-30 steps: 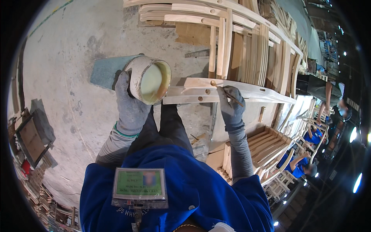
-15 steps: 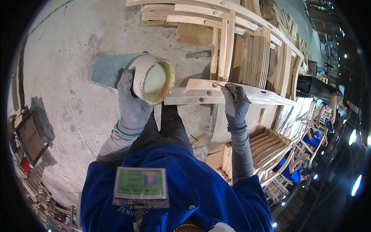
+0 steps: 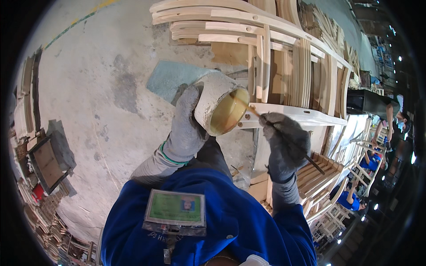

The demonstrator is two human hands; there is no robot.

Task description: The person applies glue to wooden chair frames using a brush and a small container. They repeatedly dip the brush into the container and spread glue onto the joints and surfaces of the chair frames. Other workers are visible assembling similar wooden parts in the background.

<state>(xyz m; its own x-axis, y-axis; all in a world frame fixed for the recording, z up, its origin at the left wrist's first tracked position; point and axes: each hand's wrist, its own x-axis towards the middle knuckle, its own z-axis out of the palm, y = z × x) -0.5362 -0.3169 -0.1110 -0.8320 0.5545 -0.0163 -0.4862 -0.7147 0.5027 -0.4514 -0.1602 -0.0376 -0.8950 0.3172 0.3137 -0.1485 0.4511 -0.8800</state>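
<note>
My left hand (image 3: 181, 126), in a grey glove, is closed around a whitish, crusted pot (image 3: 209, 95). The pot is tilted with its mouth to the right, and yellowish liquid (image 3: 224, 116) coats its inside. A flat blue-grey piece (image 3: 173, 80) sticks out to the left behind the pot; how it joins the pot is hidden. My gloved right hand (image 3: 287, 142) grips a thin stick (image 3: 316, 164) whose far end reaches into the pot's mouth. Just beyond that hand lies a pale wooden rail (image 3: 284, 113) with holes.
Stacked wooden frames (image 3: 288, 42) fill the far right. Slatted wooden parts (image 3: 321, 175) lie near my right forearm. On the left, a dark-edged box (image 3: 49, 162) stands on the concrete floor (image 3: 97, 119). People in blue (image 3: 350, 201) sit among chair frames at the right.
The pot in my left hand has moved right, tipping further. My right hand has come off the rail's hole, and the stick's tip is now inside the pot.
</note>
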